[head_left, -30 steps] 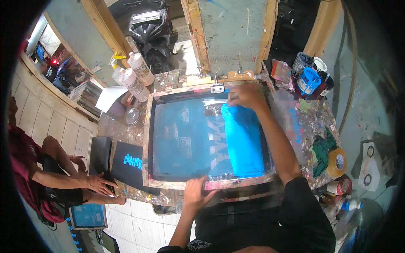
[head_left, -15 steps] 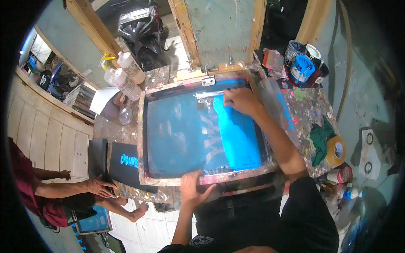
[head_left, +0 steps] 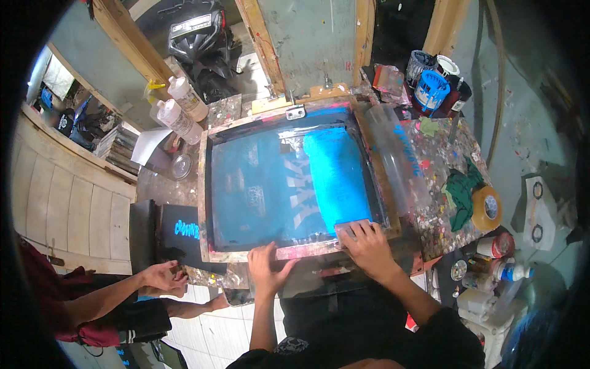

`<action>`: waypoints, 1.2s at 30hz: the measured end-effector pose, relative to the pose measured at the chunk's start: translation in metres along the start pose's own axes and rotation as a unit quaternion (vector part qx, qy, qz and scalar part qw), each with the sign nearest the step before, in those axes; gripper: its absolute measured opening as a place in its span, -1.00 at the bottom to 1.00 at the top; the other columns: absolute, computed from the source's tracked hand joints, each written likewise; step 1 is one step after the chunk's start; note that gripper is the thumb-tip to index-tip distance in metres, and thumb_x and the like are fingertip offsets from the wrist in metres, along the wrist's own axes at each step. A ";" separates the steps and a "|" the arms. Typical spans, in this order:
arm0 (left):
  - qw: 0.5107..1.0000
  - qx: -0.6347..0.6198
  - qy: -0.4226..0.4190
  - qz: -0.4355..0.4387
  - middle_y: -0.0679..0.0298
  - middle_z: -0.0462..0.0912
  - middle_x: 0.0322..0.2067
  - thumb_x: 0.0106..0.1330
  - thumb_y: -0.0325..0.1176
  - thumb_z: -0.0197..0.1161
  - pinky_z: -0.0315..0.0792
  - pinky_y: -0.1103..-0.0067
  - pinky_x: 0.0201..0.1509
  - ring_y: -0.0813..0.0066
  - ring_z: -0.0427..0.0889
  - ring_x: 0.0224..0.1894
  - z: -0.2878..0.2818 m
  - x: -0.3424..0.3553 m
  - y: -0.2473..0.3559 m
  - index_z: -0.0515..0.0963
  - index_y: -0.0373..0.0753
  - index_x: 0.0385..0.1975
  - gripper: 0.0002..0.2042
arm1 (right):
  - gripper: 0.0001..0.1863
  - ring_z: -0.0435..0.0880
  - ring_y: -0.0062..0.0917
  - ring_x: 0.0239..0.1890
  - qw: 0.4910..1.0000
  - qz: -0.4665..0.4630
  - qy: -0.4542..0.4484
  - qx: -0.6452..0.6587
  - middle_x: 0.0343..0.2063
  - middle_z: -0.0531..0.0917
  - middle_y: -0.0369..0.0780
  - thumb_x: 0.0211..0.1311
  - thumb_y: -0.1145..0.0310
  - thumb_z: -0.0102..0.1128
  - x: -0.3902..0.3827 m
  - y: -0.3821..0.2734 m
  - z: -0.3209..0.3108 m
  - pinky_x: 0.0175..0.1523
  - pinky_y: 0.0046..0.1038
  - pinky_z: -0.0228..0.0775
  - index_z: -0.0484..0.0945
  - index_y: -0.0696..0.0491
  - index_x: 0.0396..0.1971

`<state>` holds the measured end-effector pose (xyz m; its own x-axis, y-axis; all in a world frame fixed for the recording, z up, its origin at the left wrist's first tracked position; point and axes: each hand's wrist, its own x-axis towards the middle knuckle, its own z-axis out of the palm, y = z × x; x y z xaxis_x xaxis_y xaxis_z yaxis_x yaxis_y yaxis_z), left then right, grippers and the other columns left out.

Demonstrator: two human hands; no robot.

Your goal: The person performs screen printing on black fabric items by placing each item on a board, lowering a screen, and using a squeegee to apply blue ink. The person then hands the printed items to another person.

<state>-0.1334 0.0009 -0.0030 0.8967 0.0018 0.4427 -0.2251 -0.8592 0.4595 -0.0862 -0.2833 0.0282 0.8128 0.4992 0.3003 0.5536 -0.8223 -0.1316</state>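
Note:
A silk-screen frame (head_left: 206, 184) lies on the worktable, with a broad band of bright blue ink (head_left: 335, 175) over the right part of its mesh (head_left: 239, 203). My right hand (head_left: 369, 249) is closed on a squeegee (head_left: 350, 225) at the near end of that band. Only a narrow strip of the squeegee shows above my fingers. With its fingers over the frame's near rim and its thumb spread to the right, my left hand (head_left: 267, 270) grips the wood. A metal hinge clamp (head_left: 295, 112) sits on the far rim. Black material with blue lettering (head_left: 184, 230) lies by the frame's left side.
Clear bottles (head_left: 181, 120) stand at the back left. Ink pots and a blue basket-like container (head_left: 431, 92) are at the back right. A green cloth (head_left: 465, 194) and a tape roll (head_left: 487, 208) lie right. At left, another person's hand (head_left: 165, 277) is near the table edge.
My right hand has drawn the squeegee from the far side of the mesh to the near side, through the blue ink. The other person's hand has lifted and turned.

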 end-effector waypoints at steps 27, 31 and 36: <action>0.993 0.071 -0.070 0.066 0.06 0.33 0.45 0.53 -0.08 0.08 -0.15 -0.06 0.57 0.21 0.15 0.56 0.164 0.219 -0.041 0.44 -0.28 0.34 -0.49 | -0.25 0.73 -0.03 -0.15 0.990 -0.095 0.099 0.018 -0.21 0.74 0.09 -0.24 -0.09 0.60 0.258 0.057 -0.288 -0.01 -0.17 0.54 0.64 0.18 -0.12; 0.997 0.013 -0.062 0.030 0.08 0.62 0.20 0.51 -0.22 0.16 0.21 0.16 0.46 0.16 0.51 0.32 0.128 0.207 -0.030 0.59 -0.34 0.14 -0.63 | -0.23 0.74 -0.05 -0.18 0.994 -0.078 0.077 -0.012 -0.24 0.74 0.10 -0.27 -0.15 0.59 0.285 0.060 -0.294 -0.06 -0.19 0.55 0.64 0.21 -0.19; 0.957 -0.083 0.222 -0.164 -0.06 0.69 0.03 0.49 -0.33 0.23 0.52 0.36 0.16 -0.03 0.69 0.05 0.030 0.154 -0.059 0.57 -0.42 0.07 -0.70 | -0.27 0.65 -0.33 -0.39 0.992 0.028 0.105 -0.071 -0.47 0.67 -0.12 -0.28 -0.23 0.60 0.303 0.040 -0.294 -0.23 -0.33 0.47 0.62 0.17 -0.36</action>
<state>0.0294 0.0368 0.0154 0.6874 0.5072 0.5199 -0.0494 -0.6815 0.7301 0.1288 -0.2447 0.3915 0.7775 0.3954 0.4890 0.4653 -0.8848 -0.0243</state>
